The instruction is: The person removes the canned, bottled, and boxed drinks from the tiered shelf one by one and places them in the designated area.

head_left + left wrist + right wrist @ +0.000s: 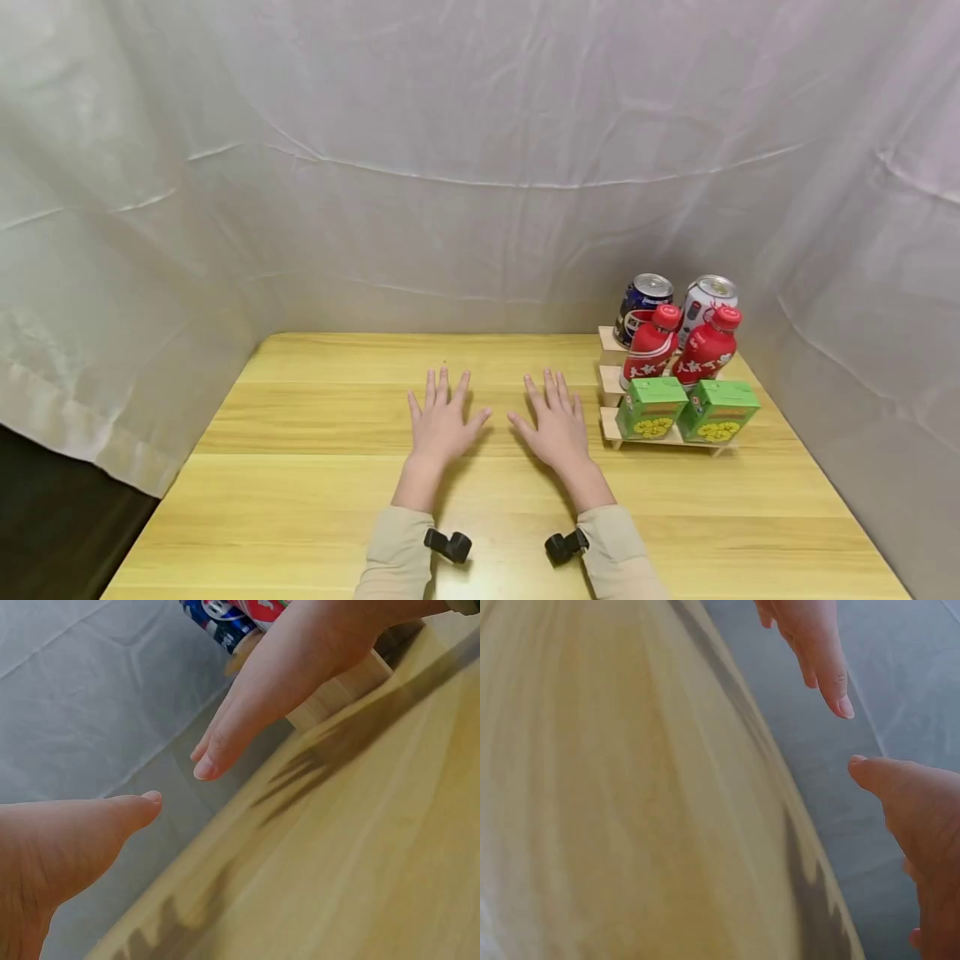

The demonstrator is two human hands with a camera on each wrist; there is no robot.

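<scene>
My left hand (440, 422) is held above the wooden table (315, 500), palm down with fingers spread and nothing in it. Beside it, my right hand (557, 427) is likewise spread and holds nothing. Shadows on the wood in both wrist views show the hands raised off the surface. Nearest to the right hand stands a stepped wooden rack (609, 379). Two green drink cartons (651, 408) sit on its lowest step, two red bottles (649, 350) on the middle one. A dark blue can (643, 308) and a white can (708, 300) occupy the top step.
Pale grey curtains (480, 233) hang behind the table and along both sides. The rack takes up the table's right rear part, near the right curtain. A black area (60, 517) shows beyond the table's left edge.
</scene>
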